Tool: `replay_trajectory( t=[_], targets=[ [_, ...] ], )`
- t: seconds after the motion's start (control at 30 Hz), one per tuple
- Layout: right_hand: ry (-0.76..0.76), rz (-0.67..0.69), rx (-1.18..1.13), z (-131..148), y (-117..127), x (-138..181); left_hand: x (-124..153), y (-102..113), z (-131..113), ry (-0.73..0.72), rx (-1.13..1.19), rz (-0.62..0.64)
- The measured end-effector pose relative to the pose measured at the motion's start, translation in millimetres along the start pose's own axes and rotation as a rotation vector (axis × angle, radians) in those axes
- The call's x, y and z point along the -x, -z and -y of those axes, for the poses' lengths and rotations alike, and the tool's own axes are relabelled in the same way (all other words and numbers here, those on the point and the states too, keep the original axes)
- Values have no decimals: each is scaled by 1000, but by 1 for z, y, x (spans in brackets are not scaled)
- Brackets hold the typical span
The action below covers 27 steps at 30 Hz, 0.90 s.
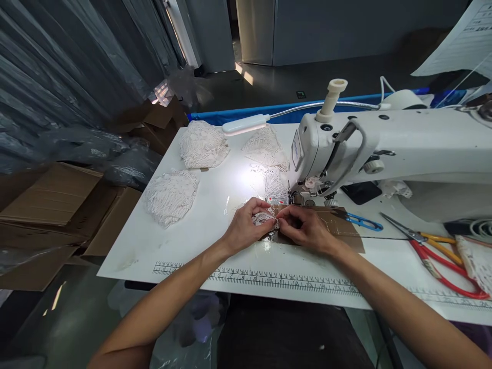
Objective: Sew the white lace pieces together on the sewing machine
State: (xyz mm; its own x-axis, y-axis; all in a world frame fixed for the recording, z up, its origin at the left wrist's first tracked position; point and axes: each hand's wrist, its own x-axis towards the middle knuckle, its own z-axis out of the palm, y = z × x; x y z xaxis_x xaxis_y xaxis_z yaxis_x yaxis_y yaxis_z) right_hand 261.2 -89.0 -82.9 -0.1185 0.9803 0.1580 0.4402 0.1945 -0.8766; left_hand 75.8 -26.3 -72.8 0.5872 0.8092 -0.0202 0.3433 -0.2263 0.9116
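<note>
Both my hands meet in front of the sewing machine's needle area, pinching a small piece of white lace [263, 219]. My left hand [248, 225] has thumb and fingers closed around its left side. From the right, my right hand [303, 227] grips the lace edge between thumb and fingertips. Beneath my right hand lies a brown cardboard piece [349, 237] on the table. Just to the right of the fingers stands the white sewing machine [346, 148], its presser foot close behind my right hand. More lace [274, 184] lies flat behind my hands.
Lace piles [172, 197] sit at the table's left. A lamp [246, 124] on a bendable neck lights the middle. Blue thread snips [363, 221] and red-handled scissors [442, 261] lie at right. A printed ruler [269, 279] runs along the front edge. Cardboard boxes [49, 200] stand on the left.
</note>
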Motion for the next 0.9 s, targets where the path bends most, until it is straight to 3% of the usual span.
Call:
replay_trajectory(
  t=[0.47,0.7,0.9],
  targets=[
    [1,-104,95,2,-2,-3,5,-3,-5,-20,43,23],
    [100,-34,48,2,-2,1,2,-2,-1,-132,125,113],
    [10,-109,-261,-6,-13,15,-1,4,5,-135,109,222]
  ],
)
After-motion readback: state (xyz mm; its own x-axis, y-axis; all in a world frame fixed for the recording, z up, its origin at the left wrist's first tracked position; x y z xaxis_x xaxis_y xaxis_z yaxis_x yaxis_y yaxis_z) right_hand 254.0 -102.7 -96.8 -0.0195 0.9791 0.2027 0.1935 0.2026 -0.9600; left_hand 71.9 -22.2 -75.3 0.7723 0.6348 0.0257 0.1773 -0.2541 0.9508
